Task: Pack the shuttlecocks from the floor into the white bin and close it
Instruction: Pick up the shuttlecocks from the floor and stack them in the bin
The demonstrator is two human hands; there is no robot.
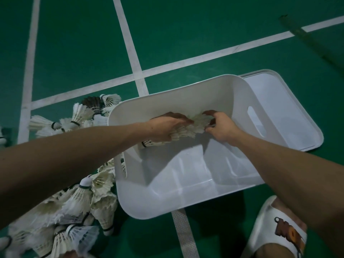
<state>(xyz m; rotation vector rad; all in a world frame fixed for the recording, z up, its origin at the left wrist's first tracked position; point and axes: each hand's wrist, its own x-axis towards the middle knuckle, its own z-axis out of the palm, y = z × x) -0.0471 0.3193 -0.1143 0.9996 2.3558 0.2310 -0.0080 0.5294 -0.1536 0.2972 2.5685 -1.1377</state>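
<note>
An open white bin (pixel 178 200) stands on the green court floor. Both my hands reach inside it, near its far wall. My left hand (pixel 165 127) grips a nested stack of white feather shuttlecocks (pixel 189 127) from above, with the cork end (pixel 146 143) pointing left. The wide feather end of that stack is pinched by the curled fingers of my right hand (pixel 221 127). The bin's floor below the stack is bare. A pile of several loose shuttlecocks (pixel 74 207) lies on the floor left of the bin. The bin's white lid (pixel 290 112) lies flat behind the bin on the right.
White court lines (pixel 135 64) cross the floor behind the bin. A foot in a white slipper (pixel 277 229) stands at the lower right, close to the bin's near corner. A dark green bar (pixel 312 40) lies at the upper right.
</note>
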